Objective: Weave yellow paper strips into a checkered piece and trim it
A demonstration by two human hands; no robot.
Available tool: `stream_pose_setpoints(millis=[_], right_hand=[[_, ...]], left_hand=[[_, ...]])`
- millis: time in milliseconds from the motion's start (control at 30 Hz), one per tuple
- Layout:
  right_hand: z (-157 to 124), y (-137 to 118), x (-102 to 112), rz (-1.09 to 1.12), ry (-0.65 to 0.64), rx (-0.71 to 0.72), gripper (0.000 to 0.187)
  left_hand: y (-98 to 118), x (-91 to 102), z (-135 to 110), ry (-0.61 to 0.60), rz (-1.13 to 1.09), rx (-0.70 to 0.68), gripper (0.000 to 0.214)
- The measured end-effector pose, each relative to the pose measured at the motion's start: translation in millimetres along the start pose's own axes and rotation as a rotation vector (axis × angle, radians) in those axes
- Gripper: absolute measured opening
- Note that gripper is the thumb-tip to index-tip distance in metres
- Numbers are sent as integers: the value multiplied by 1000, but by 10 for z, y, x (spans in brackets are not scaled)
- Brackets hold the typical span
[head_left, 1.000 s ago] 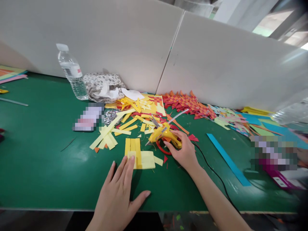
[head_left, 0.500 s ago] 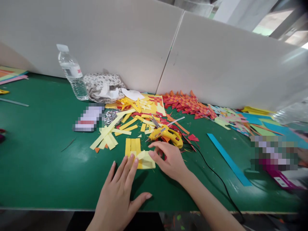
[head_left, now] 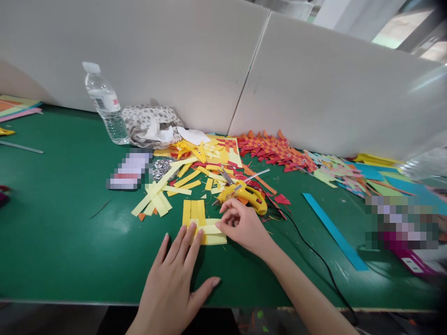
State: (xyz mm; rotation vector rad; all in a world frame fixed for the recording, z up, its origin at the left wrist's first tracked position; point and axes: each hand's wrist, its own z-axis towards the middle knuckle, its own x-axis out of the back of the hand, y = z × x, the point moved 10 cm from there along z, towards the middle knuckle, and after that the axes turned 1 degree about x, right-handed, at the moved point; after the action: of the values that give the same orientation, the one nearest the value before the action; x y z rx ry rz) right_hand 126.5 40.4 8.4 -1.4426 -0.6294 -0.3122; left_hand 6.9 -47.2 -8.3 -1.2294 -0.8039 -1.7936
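My left hand (head_left: 174, 279) lies flat on the green table (head_left: 63, 242), fingers stretched out, the fingertips pressing the near edge of a woven piece of yellow paper strips (head_left: 202, 223). My right hand (head_left: 240, 225) is curled at the right side of that piece, its fingertips pinching a pale yellow strip. Just beyond my right hand lies a yellow glue gun (head_left: 242, 195) with a black cord (head_left: 314, 258) running toward the table's near edge.
Loose yellow strips (head_left: 159, 195) and red scraps lie behind the piece. A water bottle (head_left: 104, 107) and a patterned cloth (head_left: 150, 123) stand by the white partition (head_left: 195, 60). Woven red-orange paper fish (head_left: 275, 149), coloured sheets and a blue strip (head_left: 333, 230) lie to the right.
My right hand let go of the glue gun, moved left to the woven yellow piece and closed its fingers on a strip. My left hand stayed flat on the piece.
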Motion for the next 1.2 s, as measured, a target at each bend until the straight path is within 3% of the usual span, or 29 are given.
stream_pose_setpoints(millis=[467,1200], right_hand=[[-45,140,-9,-44,33,-3,23],[-97,133,15,-89,78,12,20]], left_hand=[[5,-7,2,4,-18,2,71],[-11,-38,-8,-10,-25,15,69]])
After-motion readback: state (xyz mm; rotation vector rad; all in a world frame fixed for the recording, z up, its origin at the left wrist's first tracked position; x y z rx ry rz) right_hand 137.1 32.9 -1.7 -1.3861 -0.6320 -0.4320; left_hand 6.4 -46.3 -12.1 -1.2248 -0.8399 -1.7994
